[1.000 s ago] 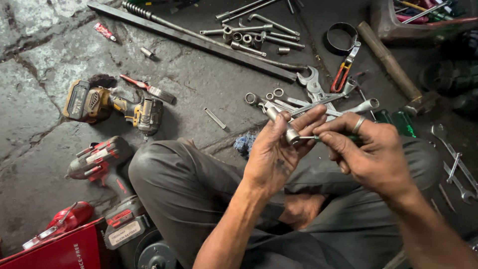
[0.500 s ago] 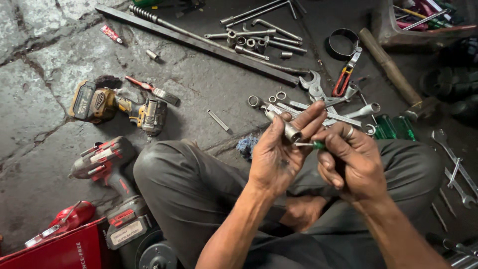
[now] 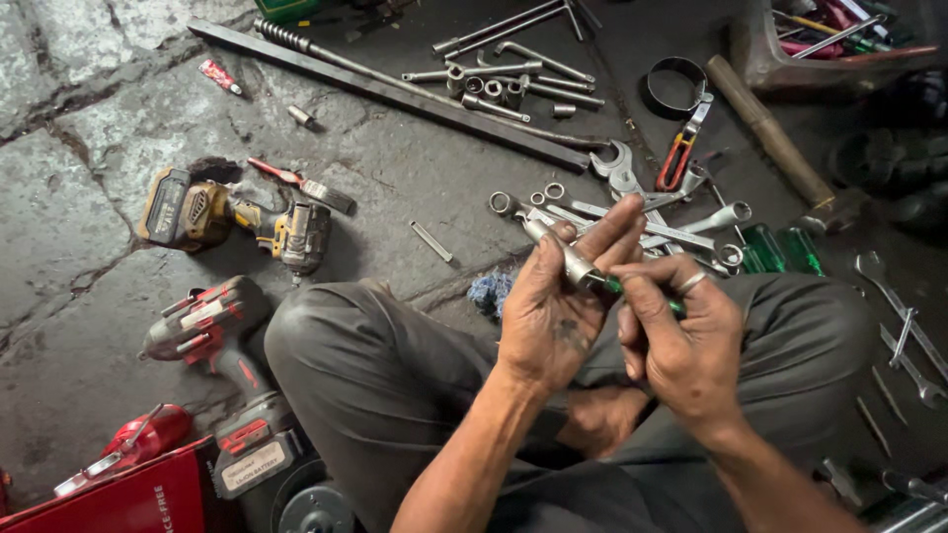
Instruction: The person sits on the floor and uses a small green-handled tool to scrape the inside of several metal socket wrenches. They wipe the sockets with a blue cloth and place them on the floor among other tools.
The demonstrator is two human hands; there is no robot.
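Two hands meet above our lap: our left hand (image 3: 553, 316) is closed around a silver socket (image 3: 571, 262) slanting up-left, and our right hand (image 3: 681, 341) pinches a green-handled tool (image 3: 614, 285) at its lower end.

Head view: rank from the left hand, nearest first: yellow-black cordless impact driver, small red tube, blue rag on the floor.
1. Blue rag, just left of the left hand.
2. Yellow-black cordless impact driver, farther left on the stone floor.
3. Small red tube, far upper left.
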